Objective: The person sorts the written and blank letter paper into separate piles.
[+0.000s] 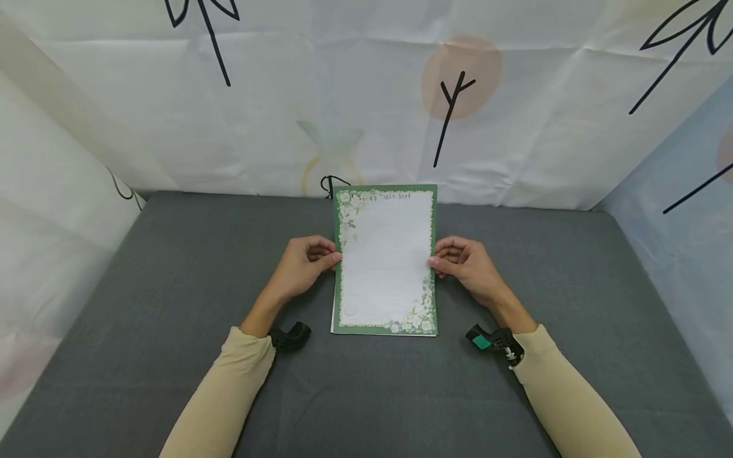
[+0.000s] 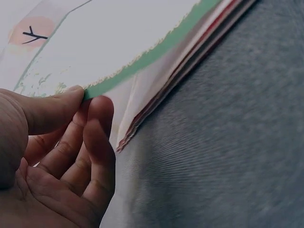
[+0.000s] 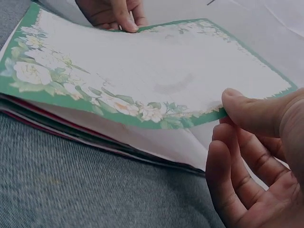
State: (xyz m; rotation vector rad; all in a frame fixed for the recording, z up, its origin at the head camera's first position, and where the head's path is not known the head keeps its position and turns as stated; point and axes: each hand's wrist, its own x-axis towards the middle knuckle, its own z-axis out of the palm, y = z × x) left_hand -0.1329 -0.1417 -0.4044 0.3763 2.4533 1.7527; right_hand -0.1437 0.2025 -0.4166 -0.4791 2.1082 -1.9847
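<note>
A sheet of writing paper (image 1: 385, 261) with a green border and white flowers in two corners is held by its two long sides. My left hand (image 1: 306, 264) pinches the left edge between thumb and fingers. On the opposite edge, my right hand (image 1: 466, 267) pinches it the same way. Beneath the sheet lies a stack of papers (image 3: 95, 135), seen in both wrist views, with white, red and dark edges. The sheet (image 2: 126, 71) is lifted off the stack and bows a little between the hands. Faint writing runs along its top; I cannot read it.
A grey cloth (image 1: 172, 305) covers the table. White printed fabric (image 1: 258, 127) hangs along the back and both sides. Black wrist cameras (image 1: 291, 336) are strapped to both wrists, below the beige sleeves (image 1: 229, 388).
</note>
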